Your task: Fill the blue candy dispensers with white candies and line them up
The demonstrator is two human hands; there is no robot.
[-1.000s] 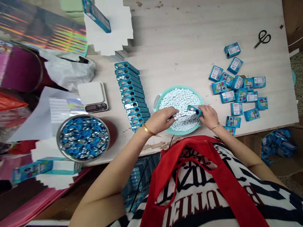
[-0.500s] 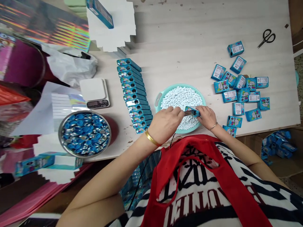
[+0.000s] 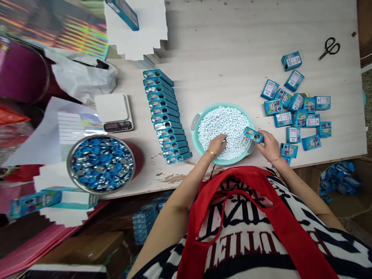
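My left hand [image 3: 217,145] is closed at the near left part of the heap of small white candies [image 3: 225,121], in a turquoise basin [image 3: 195,140]. A bit of a metal scoop [image 3: 224,140] shows at its fingertips; the rest is hidden by the fingers and candies. Over the basin's right rim, my right hand [image 3: 267,145] grips a small blue candy box [image 3: 253,134], tilted, with a round dark hole in its upper end. To the left, a row of similar blue boxes [image 3: 170,133] stands with holes facing up; white candies show in some of them.
Blue boxes [image 3: 299,117] lie scattered at the right, with black scissors [image 3: 329,48] beyond. A metal bowl of blue and silver caps [image 3: 101,164], a white scale [image 3: 113,112] and a white stack [image 3: 136,29] stand left. An open carton [image 3: 343,193] is below right.
My left hand has drawn the metal scoop away from the box's hole and down into the candies. My right hand has moved right with the box.
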